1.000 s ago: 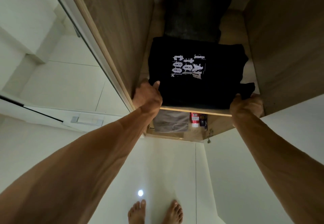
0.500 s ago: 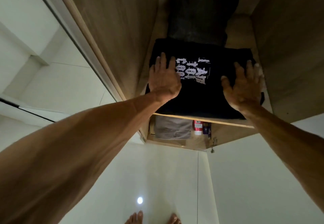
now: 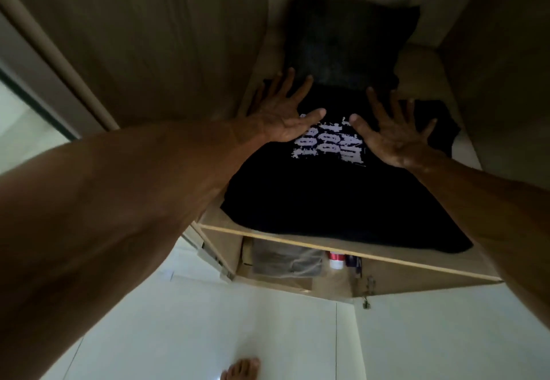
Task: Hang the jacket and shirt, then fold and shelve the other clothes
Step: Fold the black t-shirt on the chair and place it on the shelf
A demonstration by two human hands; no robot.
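Black tee (image 3: 342, 201) with a white print lies folded on the wooden shelf (image 3: 468, 153), and both hands are flat on its far half. The left hand (image 3: 279, 117) is spread wide beside the print, its fingertips at the tee's back edge. The right hand (image 3: 395, 138) is spread just as wide on the other side of the print. Neither hand grips any cloth.

A second ago the hands held the tee at its near corners, at the shelf's front lip. Half a second ago they lay flat on the middle of it. Now they are deeper in, close to the dark pile (image 3: 348, 43) at the back. The tee's far edge touches or just overlaps that pile; the blur there hides which.

This reads as the end of the placing step: the grip is gone and the palms smooth and settle the fold. The tee's near edge sits at the lip, and its right corner seems to reach over it, so a small push inward may still be needed.

Below, a grey fold (image 3: 285, 260) and a red-and-white can (image 3: 336, 259) sit in the lower compartment. A bare foot (image 3: 242, 369) shows on the pale floor. No jacket or shirt is in view, so that part of the task cannot be judged.
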